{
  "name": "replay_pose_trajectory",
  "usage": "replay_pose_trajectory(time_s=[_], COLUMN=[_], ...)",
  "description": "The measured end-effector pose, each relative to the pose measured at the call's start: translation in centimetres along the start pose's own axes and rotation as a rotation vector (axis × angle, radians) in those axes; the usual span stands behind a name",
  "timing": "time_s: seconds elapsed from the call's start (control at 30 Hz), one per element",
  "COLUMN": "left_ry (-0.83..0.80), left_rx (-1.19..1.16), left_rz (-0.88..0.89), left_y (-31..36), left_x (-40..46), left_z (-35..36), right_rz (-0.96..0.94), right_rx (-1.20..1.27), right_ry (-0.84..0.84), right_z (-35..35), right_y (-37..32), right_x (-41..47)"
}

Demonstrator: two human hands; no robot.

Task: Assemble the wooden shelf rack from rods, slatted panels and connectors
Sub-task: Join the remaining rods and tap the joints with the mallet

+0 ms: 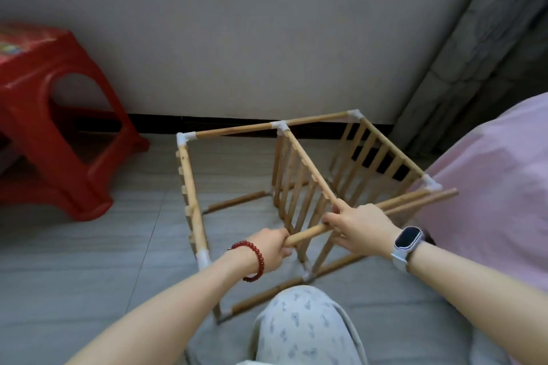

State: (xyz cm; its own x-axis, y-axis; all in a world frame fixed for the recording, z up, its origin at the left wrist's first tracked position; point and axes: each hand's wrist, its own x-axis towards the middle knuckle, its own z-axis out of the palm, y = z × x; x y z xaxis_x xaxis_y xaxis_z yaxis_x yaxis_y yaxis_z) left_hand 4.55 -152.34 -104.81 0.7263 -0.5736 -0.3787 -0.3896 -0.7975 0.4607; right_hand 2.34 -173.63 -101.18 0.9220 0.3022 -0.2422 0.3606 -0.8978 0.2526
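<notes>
Head view shows us the rack in the centre of the frame, lying on its side on the grey floor, with three slatted panels standing and white connectors at the far corners. A red stool stands at the upper left, and a pink cloth fills the right edge.

Our left hand is closed around the near end of a loose rod, and our right hand grips the same rod further along, at the top of the middle panel. A second rod runs beside it toward the right corner connector.

We judge the step is seating this rod. To do it well, we should keep the rod straight in line with the socket, push along its axis, and steady the middle panel so it does not lean.
</notes>
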Motion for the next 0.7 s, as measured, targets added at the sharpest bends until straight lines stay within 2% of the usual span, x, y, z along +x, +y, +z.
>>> replay_pose_trajectory(time_s=[0.2, 0.33, 0.43, 0.53, 0.63, 0.7], left_ry=[0.301, 0.397, 0.461, 0.541, 0.601, 0.555], left_rx=[0.010, -0.098, -0.188, -0.196, 0.035, 0.167], left_rz=[-0.071, -0.139, -0.206, -0.276, -0.347, -0.380], left_y=[1.2, 1.5, 0.6, -0.4, -1.8, -3.1], left_x=[0.9, 3.1, 4.9, 6.3, 6.4, 6.0], left_z=[-3.8, -10.9, -15.3, -18.2, -20.0, -21.0], right_rz=[0.313, 0.337, 0.291, 0.242, 0.166, 0.070], right_rx=[0.112, 0.328, 0.473, 0.549, 0.624, 0.721], right_ry=[0.295, 0.449, 0.393, 0.222, 0.063, 0.011], right_z=[-1.7, -4.8, -5.8, -5.0, -3.9, -3.9], right_y=[-0.6, 0.5, 0.6, 0.4, -0.5, -2.2], right_x=[1.3, 3.6, 5.4, 6.8, 7.7, 9.1])
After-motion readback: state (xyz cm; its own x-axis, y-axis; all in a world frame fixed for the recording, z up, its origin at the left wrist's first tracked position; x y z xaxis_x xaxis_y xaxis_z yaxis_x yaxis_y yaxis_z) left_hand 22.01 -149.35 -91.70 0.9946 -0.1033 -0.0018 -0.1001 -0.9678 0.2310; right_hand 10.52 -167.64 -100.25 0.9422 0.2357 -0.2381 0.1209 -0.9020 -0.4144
